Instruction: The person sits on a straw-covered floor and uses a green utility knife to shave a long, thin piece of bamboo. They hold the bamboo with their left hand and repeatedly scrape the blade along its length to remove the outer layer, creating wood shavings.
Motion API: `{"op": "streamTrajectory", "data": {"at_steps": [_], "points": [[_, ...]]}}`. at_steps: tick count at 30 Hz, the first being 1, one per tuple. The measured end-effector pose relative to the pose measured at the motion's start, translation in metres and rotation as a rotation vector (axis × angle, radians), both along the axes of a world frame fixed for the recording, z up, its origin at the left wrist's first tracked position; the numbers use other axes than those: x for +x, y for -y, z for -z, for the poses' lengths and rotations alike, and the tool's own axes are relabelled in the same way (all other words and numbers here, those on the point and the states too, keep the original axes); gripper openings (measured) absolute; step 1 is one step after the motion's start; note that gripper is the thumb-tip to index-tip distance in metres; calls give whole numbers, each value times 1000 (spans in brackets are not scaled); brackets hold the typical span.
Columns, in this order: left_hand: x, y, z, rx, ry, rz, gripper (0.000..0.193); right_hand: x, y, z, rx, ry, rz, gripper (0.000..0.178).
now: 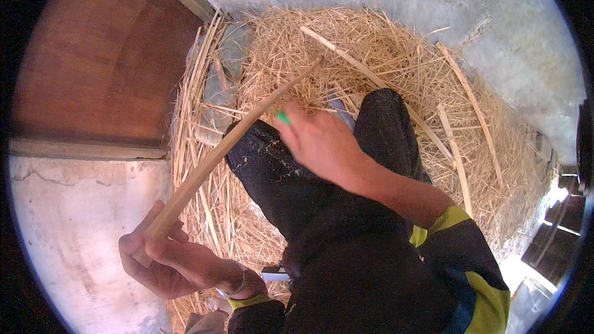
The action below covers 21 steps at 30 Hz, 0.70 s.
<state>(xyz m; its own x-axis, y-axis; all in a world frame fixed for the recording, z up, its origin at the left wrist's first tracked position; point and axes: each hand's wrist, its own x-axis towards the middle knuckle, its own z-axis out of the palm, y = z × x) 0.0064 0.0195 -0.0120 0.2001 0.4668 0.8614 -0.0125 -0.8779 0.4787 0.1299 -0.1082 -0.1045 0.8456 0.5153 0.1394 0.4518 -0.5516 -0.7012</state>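
My left hand (179,264), at the lower left, is closed around the thick near end of a long pale wooden stick (216,153). The stick slants up and away to the right, thinning toward a darker tip above the straw. My right hand (325,145) is closed over my lap, just right of the stick's middle, and slightly blurred. A small green thing (283,118) pokes out by its thumb; the rest of it is hidden in the fist, so its kind does not show.
Loose straw (278,37) covers the floor, with split pale strips (471,102) lying on it. My bent legs (266,170) in dark trousers fill the middle. A worn plaster wall (495,25) rises behind, and a brown wooden panel (105,62) stands at the left.
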Motion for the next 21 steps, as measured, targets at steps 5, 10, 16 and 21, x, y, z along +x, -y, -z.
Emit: {"op": "streamTrajectory", "data": {"at_steps": [5, 10, 16, 21], "points": [[10, 9, 0, -48, 5, 17, 50, 69, 33, 158, -347, -46, 18, 20], [11, -10, -4, 30, -19, 18, 50, 67, 51, 136, -165, -80, 214, 29], [10, 8, 4, 75, 126, 72, 32, -15, 19, -13, 257, -268, -241, 28], [14, 29, 1, -29, 188, 92, 29, -5, 1, 11, 75, -273, -58, 25]]}}
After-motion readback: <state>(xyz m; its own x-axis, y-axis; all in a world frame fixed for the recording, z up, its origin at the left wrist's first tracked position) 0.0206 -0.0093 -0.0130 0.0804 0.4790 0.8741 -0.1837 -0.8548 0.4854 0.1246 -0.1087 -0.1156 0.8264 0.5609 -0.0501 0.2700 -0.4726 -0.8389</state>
